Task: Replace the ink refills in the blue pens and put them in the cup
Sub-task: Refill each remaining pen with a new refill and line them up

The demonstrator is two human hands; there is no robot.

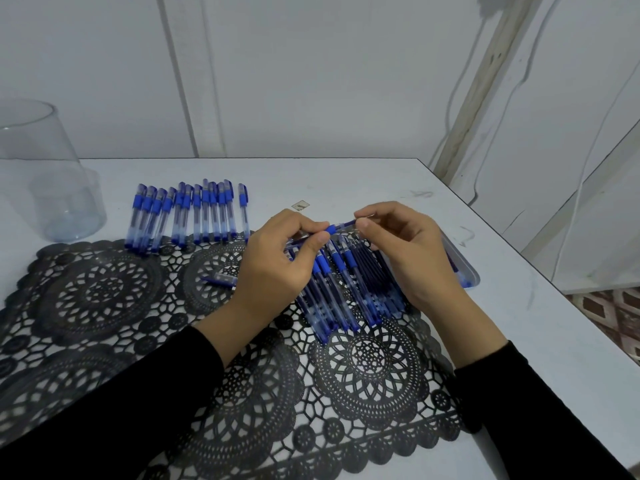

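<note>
My left hand (277, 268) grips the barrel of a blue pen (341, 226) held level above the table. My right hand (405, 251) pinches the pen's tip end between thumb and fingers. Under both hands lies a heap of several blue pens (332, 292) and dark refills (372, 268) on the mat. A row of several capped blue pens (187, 214) lies at the back left. The clear plastic cup (48, 174) stands at the far left with nothing visible inside. A loose pen cap (221, 279) lies left of my left hand.
A black lace mat (138, 341) covers the front of the white table (346, 178). A clear tray (464, 268) sits partly hidden behind my right hand. The table's right edge runs diagonally close to the tray. A wall stands behind.
</note>
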